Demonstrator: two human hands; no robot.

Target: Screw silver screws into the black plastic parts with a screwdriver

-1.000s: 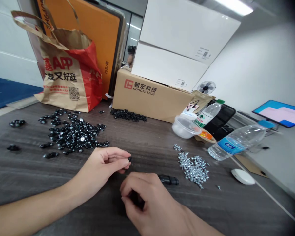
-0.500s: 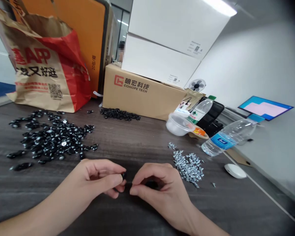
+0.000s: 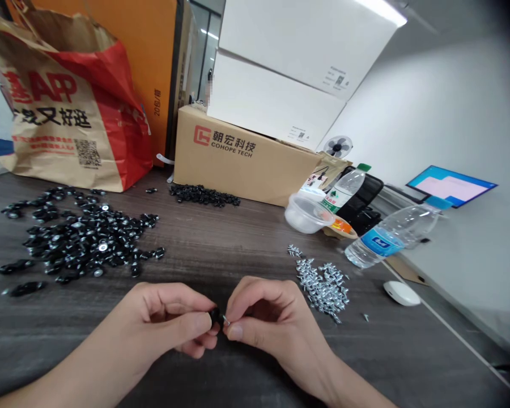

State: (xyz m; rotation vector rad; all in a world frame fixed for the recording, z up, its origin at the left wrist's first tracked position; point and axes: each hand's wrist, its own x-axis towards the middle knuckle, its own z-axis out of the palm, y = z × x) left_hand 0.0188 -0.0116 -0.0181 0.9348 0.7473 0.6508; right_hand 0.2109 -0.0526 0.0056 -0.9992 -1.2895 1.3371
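The left hand is gripping a black part above the table, between the screws and the black pile, while the right hand is pinching a small metal screw against its side, seemingly so that the two are lining up. Both forearms are reaching in from the lower corners, the wrists are angling inward, and the fingertips are nearly meeting, probably for steadier control.

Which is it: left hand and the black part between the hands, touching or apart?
Touching. Head view: the left hand pinches the black part with its fingertips.
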